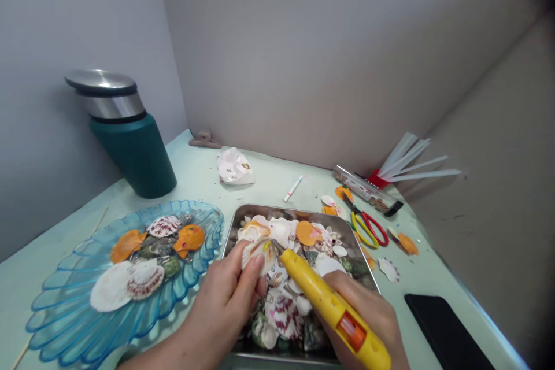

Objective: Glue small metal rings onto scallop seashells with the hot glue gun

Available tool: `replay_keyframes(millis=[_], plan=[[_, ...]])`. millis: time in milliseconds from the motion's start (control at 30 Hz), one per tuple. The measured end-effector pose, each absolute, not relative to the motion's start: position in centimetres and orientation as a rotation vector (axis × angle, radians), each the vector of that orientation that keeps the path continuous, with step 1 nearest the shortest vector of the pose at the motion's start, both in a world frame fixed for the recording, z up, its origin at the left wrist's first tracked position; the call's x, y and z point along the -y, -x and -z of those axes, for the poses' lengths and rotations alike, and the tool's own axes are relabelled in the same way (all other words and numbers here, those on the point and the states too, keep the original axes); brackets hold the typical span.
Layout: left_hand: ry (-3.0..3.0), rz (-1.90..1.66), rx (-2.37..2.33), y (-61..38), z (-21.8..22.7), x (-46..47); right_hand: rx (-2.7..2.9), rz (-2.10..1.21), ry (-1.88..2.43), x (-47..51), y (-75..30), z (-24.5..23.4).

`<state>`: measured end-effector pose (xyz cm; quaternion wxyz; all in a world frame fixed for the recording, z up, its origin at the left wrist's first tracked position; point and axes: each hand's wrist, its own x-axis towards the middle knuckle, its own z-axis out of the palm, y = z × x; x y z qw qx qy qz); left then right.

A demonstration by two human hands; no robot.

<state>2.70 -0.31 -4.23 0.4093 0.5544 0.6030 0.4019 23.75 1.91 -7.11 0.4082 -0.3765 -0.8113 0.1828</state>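
A pale green bench [273, 185] carries a scalloped blue dish [69, 289] and, right of it, a metal tray [277, 211] of loose shells [284, 315]. The left hand [225, 295] and right hand [373, 312] are both busy: the right wrapped around a yellow hand tool [321, 292], the left pinching a pale ribbed shell [260, 247] above the tray. The tool's tip meets, or nearly meets, its yellow spot [266, 245]; contact is hard to confirm. Best to steady the pinch, keep fingertips clear and press lightly.
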Motion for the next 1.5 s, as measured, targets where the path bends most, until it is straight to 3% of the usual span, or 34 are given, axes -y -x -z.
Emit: replay_keyframes(millis=[500, 1500], plan=[[-1.543, -1.0, -1.521, -2.85, 4.42, 0.26, 2.172, -0.428, 0.749, -2.35, -23.84, 6.55], [-1.495, -0.983, -1.517, -2.73, 4.66, 0.46, 2.063, -0.453, 0.913, -1.87, -23.57, 6.58]])
